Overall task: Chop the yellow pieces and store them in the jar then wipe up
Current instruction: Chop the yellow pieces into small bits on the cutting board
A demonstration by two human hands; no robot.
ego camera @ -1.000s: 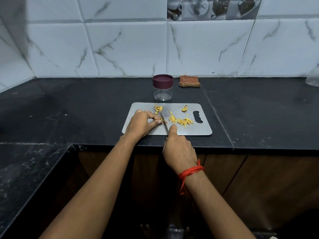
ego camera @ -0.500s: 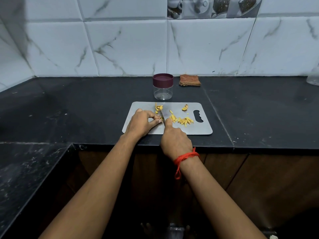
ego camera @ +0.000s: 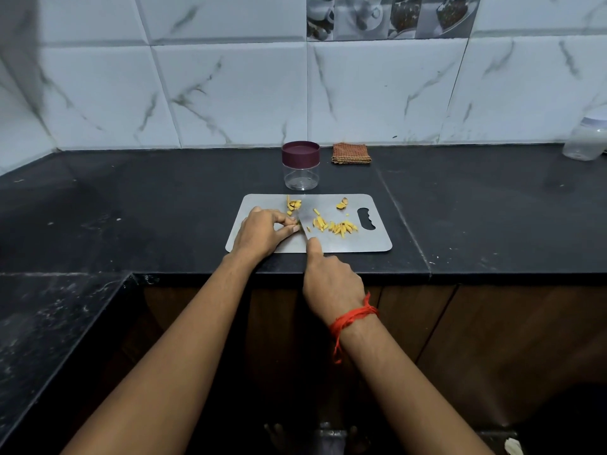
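You're in a home kitchen. A black stone countertop (ego camera: 131, 205) runs across the middle of the frame and turns a corner at lower left. Behind it are white marble-look wall tiles (ego camera: 230, 93), with a printed strip of cups and dishes (ego camera: 391, 16) at top centre. Wooden cabinet fronts (ego camera: 492, 339) sit under the counter edge. At centre are a steel chopping board (ego camera: 371, 241) with yellow pieces (ego camera: 341, 227), the knife (ego camera: 303, 228) in your right hand (ego camera: 331, 284), a lidded jar (ego camera: 300, 165) and a folded cloth (ego camera: 351, 154).

Wall: glossy white square tiles with grey marble veining (ego camera: 230, 93), with one band of printed picture tiles showing cups and dishes (ego camera: 391, 14) at top. Counter: black speckled stone worktop (ego camera: 492, 208), L-shaped, returning at left. Beneath: dark brown wooden cabinet fronts (ego camera: 509, 339), dimly lit.
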